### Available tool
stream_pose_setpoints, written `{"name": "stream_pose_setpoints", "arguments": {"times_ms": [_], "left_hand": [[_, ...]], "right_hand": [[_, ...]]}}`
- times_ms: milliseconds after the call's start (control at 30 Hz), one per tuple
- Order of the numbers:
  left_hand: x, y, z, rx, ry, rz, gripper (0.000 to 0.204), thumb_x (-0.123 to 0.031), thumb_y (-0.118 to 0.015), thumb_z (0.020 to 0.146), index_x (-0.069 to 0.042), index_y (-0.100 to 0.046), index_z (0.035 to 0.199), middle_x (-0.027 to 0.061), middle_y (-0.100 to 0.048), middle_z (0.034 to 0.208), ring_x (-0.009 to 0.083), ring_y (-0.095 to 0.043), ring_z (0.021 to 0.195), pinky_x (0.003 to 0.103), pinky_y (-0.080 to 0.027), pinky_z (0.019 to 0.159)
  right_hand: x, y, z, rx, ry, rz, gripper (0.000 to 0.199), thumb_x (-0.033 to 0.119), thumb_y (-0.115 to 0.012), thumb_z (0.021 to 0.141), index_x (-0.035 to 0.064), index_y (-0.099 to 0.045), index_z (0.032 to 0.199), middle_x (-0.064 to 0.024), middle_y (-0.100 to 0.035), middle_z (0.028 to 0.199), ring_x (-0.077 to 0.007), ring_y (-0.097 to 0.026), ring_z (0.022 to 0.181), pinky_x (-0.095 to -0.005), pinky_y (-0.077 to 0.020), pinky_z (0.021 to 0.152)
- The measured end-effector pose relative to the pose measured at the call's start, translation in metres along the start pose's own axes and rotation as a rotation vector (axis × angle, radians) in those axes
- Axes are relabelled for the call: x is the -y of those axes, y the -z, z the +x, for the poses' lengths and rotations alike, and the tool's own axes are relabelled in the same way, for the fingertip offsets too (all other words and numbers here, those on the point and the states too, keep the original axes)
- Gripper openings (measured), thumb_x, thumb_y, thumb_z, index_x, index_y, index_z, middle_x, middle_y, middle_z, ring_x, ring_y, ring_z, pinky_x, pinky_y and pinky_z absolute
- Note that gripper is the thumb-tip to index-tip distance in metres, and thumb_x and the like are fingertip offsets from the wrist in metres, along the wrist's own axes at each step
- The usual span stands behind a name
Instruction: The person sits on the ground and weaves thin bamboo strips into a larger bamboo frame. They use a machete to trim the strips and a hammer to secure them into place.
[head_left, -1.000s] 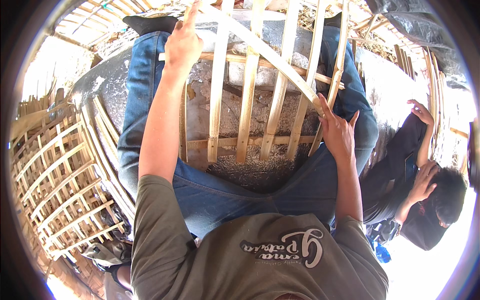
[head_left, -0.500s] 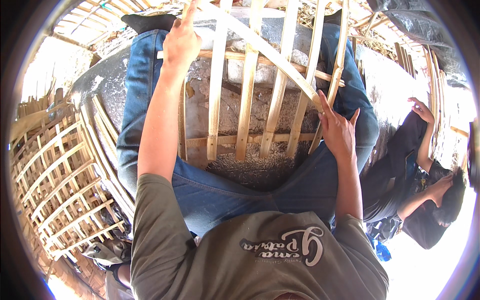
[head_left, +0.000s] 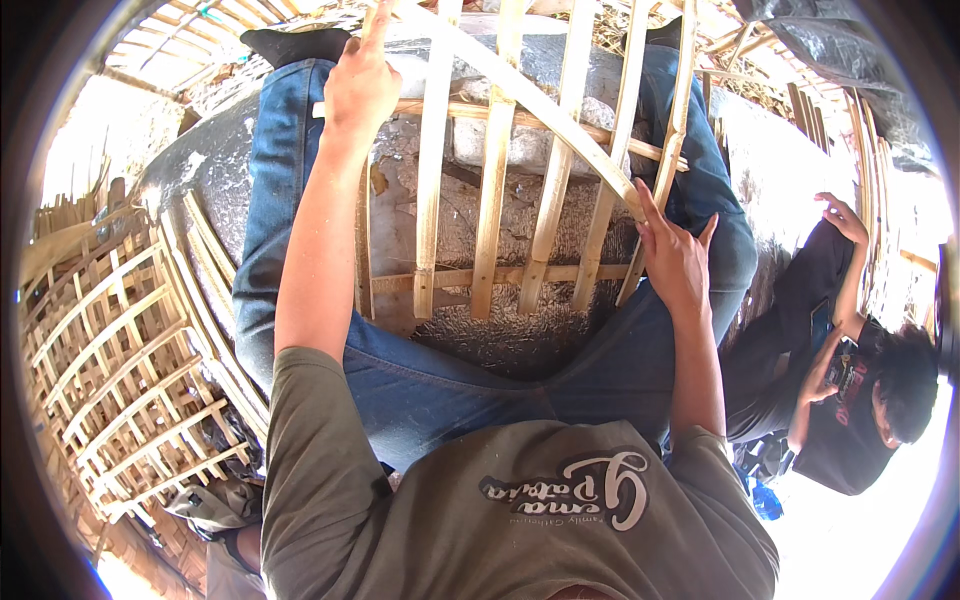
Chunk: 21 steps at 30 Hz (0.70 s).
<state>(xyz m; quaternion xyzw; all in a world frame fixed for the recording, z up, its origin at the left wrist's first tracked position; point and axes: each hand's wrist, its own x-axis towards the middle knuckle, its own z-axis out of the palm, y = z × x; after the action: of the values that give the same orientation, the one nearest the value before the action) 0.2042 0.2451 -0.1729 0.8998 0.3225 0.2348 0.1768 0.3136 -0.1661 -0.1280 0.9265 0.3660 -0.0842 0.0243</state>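
Note:
A frame of several pale bamboo slats [head_left: 490,215] lies between my legs, the slats crossing a far crosspiece [head_left: 540,118] and a near crosspiece [head_left: 505,277]. Over it runs a slanting bamboo strip [head_left: 535,97], from the upper left down to the right. My left hand [head_left: 362,88] is closed at the strip's far end, index finger stretched forward; its grip is partly hidden. At the near end, my right hand [head_left: 676,258] holds the strip's tip, with its index finger along it and the outer fingers spread.
Beneath the frame is a large dark, rounded surface [head_left: 510,345], with my jeans-clad legs on either side. A woven bamboo lattice [head_left: 125,365] stands at the left. Another person [head_left: 850,400] in dark clothes sits at the right. Dark plastic sheeting [head_left: 835,50] hangs at the far right.
The person at the right has lowered a hand from the head to the chest and shifted the head. My hands and the slanting strip have hardly moved.

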Motion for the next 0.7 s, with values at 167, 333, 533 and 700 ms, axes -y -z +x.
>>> {"name": "stream_pose_setpoints", "arguments": {"times_ms": [167,333,533,700], "left_hand": [[-0.003,0.001,0.001,0.050,0.034,0.061,0.087,-0.002,-0.055,0.088,-0.041,-0.023,0.160,0.0246,-0.068,0.106,0.0485,-0.069,0.093,0.057,-0.056,0.084],[-0.004,0.001,0.001,0.050,0.045,0.133,0.079,-0.011,-0.054,0.095,-0.041,-0.021,0.160,0.0248,-0.070,0.101,0.0493,-0.070,0.089,0.059,-0.057,0.082],[0.007,-0.007,0.003,0.001,-0.003,0.148,0.075,-0.016,-0.057,0.092,-0.037,-0.030,0.159,0.0241,-0.070,0.088,0.0477,-0.071,0.080,0.056,-0.060,0.076],[0.003,-0.004,0.004,0.047,0.055,0.127,0.069,-0.015,-0.057,0.092,-0.033,-0.038,0.155,0.0245,-0.072,0.091,0.0475,-0.072,0.084,0.057,-0.059,0.079]], "right_hand": [[-0.003,-0.003,0.000,-0.034,0.016,-0.005,0.063,0.022,-0.062,0.101,0.0391,-0.038,0.157,-0.0060,-0.071,0.080,-0.0243,-0.072,0.078,-0.0750,-0.0193,0.116],[-0.003,-0.004,-0.001,-0.040,0.014,0.006,0.063,0.022,-0.062,0.101,0.0395,-0.038,0.156,-0.0058,-0.070,0.079,-0.0239,-0.072,0.077,-0.0748,-0.0198,0.116],[-0.001,-0.002,0.000,-0.030,0.000,-0.005,0.063,0.022,-0.062,0.101,0.0396,-0.039,0.156,-0.0058,-0.070,0.080,-0.0236,-0.072,0.077,-0.0747,-0.0198,0.116],[-0.003,-0.004,-0.001,-0.046,0.012,0.004,0.063,0.022,-0.062,0.101,0.0400,-0.038,0.156,-0.0056,-0.071,0.081,-0.0235,-0.072,0.078,-0.0750,-0.0198,0.116]]}}
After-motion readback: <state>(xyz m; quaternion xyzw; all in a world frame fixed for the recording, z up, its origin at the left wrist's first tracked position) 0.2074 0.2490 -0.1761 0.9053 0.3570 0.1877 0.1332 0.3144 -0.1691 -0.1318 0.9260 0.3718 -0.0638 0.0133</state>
